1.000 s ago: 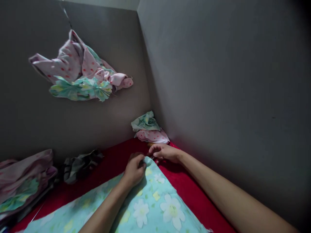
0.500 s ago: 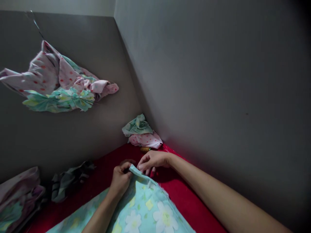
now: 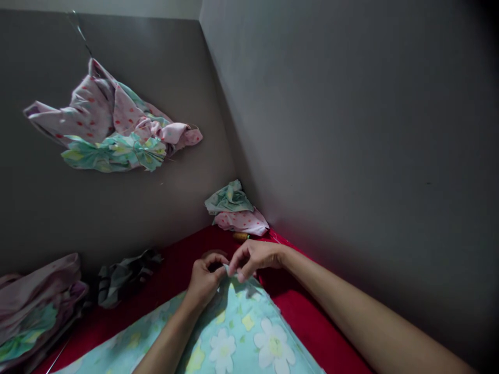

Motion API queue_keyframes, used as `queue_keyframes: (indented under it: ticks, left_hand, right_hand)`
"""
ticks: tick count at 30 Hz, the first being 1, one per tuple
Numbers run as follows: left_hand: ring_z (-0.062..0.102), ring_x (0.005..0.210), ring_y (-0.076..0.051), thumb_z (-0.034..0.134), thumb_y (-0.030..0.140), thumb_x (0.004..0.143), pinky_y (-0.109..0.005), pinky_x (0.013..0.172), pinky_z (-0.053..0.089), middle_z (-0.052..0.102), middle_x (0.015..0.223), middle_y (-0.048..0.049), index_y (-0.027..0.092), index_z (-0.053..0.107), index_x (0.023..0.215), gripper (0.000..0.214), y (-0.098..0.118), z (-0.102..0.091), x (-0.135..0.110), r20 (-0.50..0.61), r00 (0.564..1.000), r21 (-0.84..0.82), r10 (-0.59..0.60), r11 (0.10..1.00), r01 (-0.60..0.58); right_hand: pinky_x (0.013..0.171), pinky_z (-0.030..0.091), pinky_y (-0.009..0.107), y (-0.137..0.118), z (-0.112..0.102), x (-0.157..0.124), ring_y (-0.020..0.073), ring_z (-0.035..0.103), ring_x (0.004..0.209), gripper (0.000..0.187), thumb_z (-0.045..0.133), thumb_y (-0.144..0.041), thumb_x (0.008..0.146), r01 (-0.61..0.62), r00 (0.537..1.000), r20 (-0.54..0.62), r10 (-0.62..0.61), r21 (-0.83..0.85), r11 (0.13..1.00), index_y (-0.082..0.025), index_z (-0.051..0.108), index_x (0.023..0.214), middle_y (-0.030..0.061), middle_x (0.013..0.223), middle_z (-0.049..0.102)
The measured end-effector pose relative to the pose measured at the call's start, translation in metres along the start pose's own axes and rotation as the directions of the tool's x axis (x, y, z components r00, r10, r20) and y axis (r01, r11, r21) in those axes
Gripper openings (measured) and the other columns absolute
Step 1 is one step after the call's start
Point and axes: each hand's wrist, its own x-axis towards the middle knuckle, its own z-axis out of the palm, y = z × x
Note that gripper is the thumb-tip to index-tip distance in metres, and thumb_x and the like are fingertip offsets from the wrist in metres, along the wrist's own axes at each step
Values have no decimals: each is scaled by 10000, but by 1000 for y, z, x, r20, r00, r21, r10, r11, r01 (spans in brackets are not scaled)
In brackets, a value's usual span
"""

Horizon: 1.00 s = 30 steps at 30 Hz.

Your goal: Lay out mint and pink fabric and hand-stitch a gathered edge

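Note:
A light turquoise fabric [image 3: 249,322] with white and yellow flowers spreads from the bottom of the view up to a narrow end between my hands. My left hand [image 3: 206,275] pinches that end between thumb and fingers. Beside it on the right, my right hand [image 3: 253,258] has its thumb and fingers bent down onto the fabric's edge, pinching it. The two hands nearly touch. Some fingertips are hidden behind the cloth, and whether a pin or needle is there cannot be made out.
Red cloth [image 3: 312,322] covers the surface. Beyond my right hand lie a brown thread spool [image 3: 240,236] and a folded pink and green cloth pile [image 3: 237,210]. Patterned garments hang from a hanger [image 3: 117,119]. Crumpled fabrics [image 3: 42,311] lie left. Grey walls [image 3: 351,130] meet in the corner.
The view has shifted slightly, so everything sits a little farther right. My right hand has come closer to the left and now covers the fabric's edge, which earlier showed as a folded strip.

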Motion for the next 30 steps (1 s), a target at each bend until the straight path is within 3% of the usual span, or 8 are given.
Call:
queue_keyframes:
  ticks: [3,5,10,13,16,20,25,30]
  left_hand:
    - [523,793,-186,497,112,477,-249,703,381,600,798,-64,145,523,445,53,-2,0,1,-22,1000,-1,9,1000,-9]
    - [518,805,-195,463,102,447,-259,721,369,602,784,-71,150,490,398,74,-2,-1,1,-17,1000,-7,12,1000,-12]
    - [515,804,-206,464,115,436,-267,725,353,607,788,-85,152,466,389,61,-1,-3,1,2,1000,-43,6,999,-6]
    - [513,831,-205,509,133,472,-256,726,353,607,816,-88,147,468,417,71,1,-3,0,11,1000,-73,-6,997,7]
    - [518,802,-188,548,152,514,-238,690,370,604,808,-77,142,495,485,62,4,-3,-2,41,999,-109,-23,994,28]
    - [520,697,-156,563,188,564,-222,620,389,598,748,-54,138,517,586,71,5,-4,-5,76,996,-152,-37,987,49]
    - [453,561,-104,581,250,625,-184,518,339,521,598,3,132,542,651,127,4,-5,-7,23,999,-118,-25,993,27]
    - [468,573,-109,568,274,677,-190,539,350,555,611,-6,127,602,664,151,-1,0,-5,-7,1000,-15,20,1000,-20]
  right_hand:
    - [483,437,150,-7,0,-9,78,546,570,334,748,-200,508,-102,979,172,111,-62,993,-103,687,822,19,706,642]
    - [495,459,175,-8,-3,-14,107,577,594,305,743,-242,528,-151,970,180,166,-95,984,-100,685,792,33,708,646]
    - [484,443,175,1,-16,-11,75,556,549,161,607,-259,752,-196,974,-150,168,-199,960,-111,613,817,-1,689,606]
    - [528,453,213,6,-12,-1,80,537,558,164,525,-263,841,-253,920,-373,120,-331,909,-107,577,843,-13,685,574]
    - [677,470,301,5,2,9,136,563,719,213,569,-329,811,-308,872,-487,52,-461,832,-117,588,814,8,772,586]
    - [794,440,363,2,19,16,171,547,870,179,585,-311,801,-330,861,-508,14,-537,776,-132,596,801,29,859,591]
    - [649,490,283,9,16,23,126,567,720,192,531,-288,845,-258,899,-437,27,-478,840,-106,576,890,17,827,584]
    - [545,484,221,15,12,26,88,548,628,197,500,-261,869,-215,894,-445,47,-335,917,-112,531,993,18,826,567]
